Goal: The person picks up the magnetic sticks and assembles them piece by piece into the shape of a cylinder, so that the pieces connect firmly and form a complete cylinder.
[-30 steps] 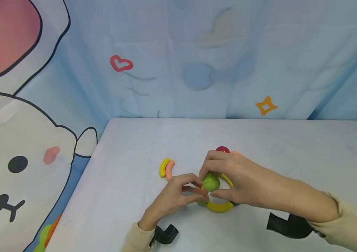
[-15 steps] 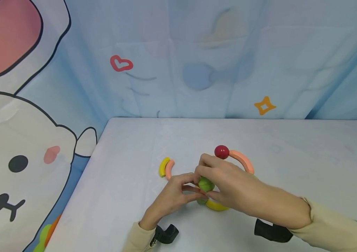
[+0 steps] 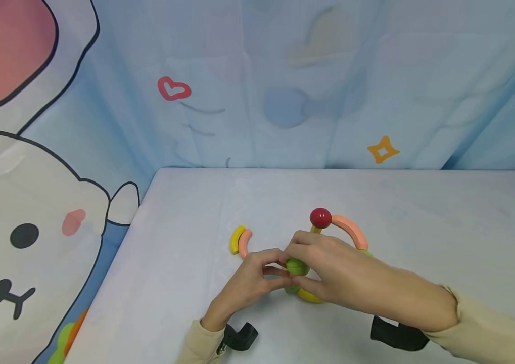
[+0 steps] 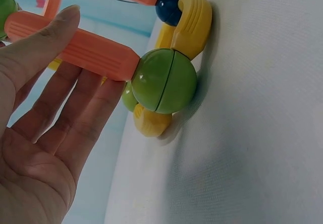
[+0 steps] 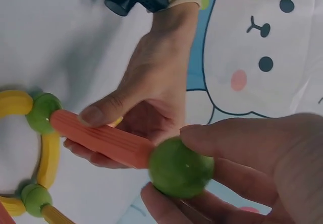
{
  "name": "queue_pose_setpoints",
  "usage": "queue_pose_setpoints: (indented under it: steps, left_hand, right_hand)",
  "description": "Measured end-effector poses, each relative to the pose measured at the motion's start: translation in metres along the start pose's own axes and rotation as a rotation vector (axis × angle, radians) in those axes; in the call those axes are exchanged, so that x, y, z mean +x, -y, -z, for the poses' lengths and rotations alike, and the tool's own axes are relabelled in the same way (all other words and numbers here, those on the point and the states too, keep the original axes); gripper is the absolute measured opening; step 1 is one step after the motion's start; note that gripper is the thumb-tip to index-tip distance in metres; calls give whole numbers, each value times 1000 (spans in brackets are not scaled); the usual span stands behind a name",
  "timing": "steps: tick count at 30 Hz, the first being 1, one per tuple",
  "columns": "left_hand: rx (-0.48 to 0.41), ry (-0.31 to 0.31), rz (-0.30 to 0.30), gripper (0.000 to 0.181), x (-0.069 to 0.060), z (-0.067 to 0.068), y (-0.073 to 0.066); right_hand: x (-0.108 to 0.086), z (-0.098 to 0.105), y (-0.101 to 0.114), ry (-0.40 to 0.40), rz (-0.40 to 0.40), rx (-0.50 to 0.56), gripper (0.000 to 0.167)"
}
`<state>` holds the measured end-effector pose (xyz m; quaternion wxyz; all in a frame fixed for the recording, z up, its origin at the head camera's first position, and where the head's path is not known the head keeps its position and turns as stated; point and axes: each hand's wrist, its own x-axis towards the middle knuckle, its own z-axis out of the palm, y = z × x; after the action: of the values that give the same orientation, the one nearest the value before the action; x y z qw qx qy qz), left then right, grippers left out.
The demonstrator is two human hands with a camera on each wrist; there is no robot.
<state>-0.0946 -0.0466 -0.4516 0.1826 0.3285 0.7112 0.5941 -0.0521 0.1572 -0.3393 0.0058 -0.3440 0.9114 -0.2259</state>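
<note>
My left hand (image 3: 254, 278) pinches an upright orange rod (image 4: 96, 50) between thumb and fingers. The rod's lower end meets a green ball (image 4: 166, 80) on the table. A second green ball (image 5: 179, 166) sits at the rod's upper end, with the fingers and thumb of my right hand (image 3: 336, 265) around it. Curved yellow bars (image 4: 194, 24) and a dark blue ball (image 4: 170, 4) form part of the ring-like base. In the head view a red ball (image 3: 320, 218) tops a part of the structure, touching a curved orange bar (image 3: 352, 230). My right hand hides much of the structure there.
A loose curved yellow piece (image 3: 236, 239) and a loose curved orange piece (image 3: 245, 242) lie side by side, left of the structure on the white table (image 3: 193, 202). A blue patterned curtain (image 3: 239, 131) hangs behind the table's far edge.
My right hand has moved left with the green ball, over the orange rod's top, then settled slightly lower. The red ball and curved orange bar have come into view. My left hand stays put.
</note>
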Motion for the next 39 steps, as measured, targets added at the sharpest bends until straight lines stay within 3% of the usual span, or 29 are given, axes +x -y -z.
queue_pose_setpoints:
  steps: [6, 14, 29, 39]
  left_hand:
    - [21, 1, 4, 28, -1, 0, 0]
    - [-3, -6, 0, 27, -1, -1, 2]
    - [-13, -6, 4, 23, 1, 0, 4]
    - [-10, -15, 19, 25, -1, 0, 3]
  right_hand:
    - [2, 5, -3, 48, 1, 28, 29]
    - [5, 5, -1, -14, 38, -1, 32]
    - [2, -3, 3, -140, 35, -101, 36]
    - [1, 1, -2, -59, 16, -60, 36]
